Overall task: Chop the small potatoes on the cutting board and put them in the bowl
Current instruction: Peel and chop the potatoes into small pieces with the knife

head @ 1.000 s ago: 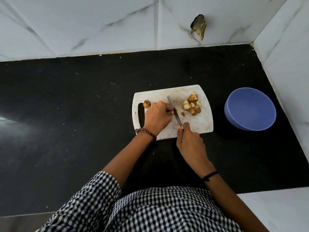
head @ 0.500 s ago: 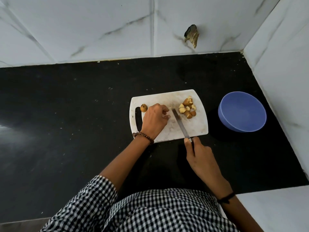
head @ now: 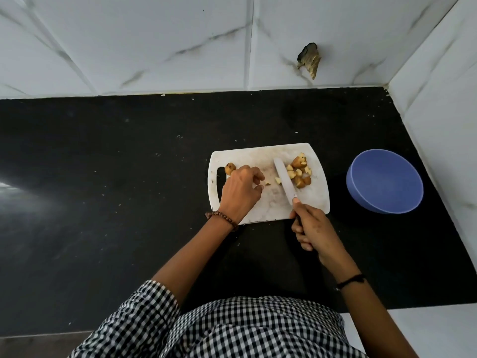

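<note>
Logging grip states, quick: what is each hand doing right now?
Left hand: curled over the cutting board; any hold cannot be told.
Right hand: holding the knife.

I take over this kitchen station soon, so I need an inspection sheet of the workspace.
Surface: black countertop, pale specks scattered.
Job's things: white cutting board holds a pile of chopped potato pieces, two loose pieces and one whole small potato by its handle slot; blue bowl to its right, empty.
Clutter: nothing seen.
Grippers: left hand over the board, fingers loosely curled, nothing visibly held; right hand grips the knife, blade beside the pile.
Cables: nothing seen.
Surroundings: white marble-look wall tiles, one with a broken hole.
</note>
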`<action>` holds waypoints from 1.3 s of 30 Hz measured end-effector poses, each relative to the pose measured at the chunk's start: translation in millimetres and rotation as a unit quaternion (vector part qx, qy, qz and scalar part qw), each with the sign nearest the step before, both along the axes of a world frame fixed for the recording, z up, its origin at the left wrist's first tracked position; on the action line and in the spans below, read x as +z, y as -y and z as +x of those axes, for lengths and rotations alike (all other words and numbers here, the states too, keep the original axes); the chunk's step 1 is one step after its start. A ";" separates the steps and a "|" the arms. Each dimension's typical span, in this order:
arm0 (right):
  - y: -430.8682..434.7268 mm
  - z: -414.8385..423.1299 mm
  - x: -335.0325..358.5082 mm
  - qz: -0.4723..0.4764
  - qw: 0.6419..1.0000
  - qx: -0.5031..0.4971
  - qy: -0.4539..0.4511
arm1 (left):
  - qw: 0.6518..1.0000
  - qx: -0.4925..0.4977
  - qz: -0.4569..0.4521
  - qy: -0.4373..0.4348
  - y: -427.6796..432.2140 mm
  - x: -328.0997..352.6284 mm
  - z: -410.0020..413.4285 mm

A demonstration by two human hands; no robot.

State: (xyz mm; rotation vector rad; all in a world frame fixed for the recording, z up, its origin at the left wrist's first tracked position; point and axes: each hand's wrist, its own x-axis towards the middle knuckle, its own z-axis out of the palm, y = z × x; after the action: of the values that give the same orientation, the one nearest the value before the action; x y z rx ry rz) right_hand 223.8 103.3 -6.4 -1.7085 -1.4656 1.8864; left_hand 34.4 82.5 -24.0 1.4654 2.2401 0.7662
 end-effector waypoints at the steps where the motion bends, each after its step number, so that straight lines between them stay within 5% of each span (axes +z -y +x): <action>1: -2.3 0.8 -0.2 0.011 1.000 -0.004 0.010 | 1.000 0.008 0.001 -0.001 1.8 0.1 -2.4; 10: -14.6 -7.9 1.3 0.141 0.986 0.049 0.074 | 0.998 0.047 -0.026 0.025 9.0 -0.9 -17.2; 20: -30.3 -49.2 -10.8 0.331 0.923 0.108 0.165 | 0.998 0.019 -0.058 0.028 -4.0 -5.6 -19.4; 28: -47.6 -64.7 -10.3 0.345 0.916 0.131 0.156 | 0.998 -0.026 -0.052 0.022 -20.5 -1.3 -13.8; 34: -55.9 -48.8 -3.1 0.332 0.925 0.122 0.141 | 0.990 -0.096 -0.027 0.097 -31.4 7.2 8.2; 39: -52.3 -38.7 2.1 0.347 0.918 0.145 0.128 | 0.993 -0.065 -0.035 0.089 -27.0 0.3 3.4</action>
State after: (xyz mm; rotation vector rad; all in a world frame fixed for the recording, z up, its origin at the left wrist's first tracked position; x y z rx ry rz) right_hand 185.1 155.6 -4.3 -1.4620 -2.2399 1.0256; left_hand 37.8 109.4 -23.7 1.4347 1.9983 0.7388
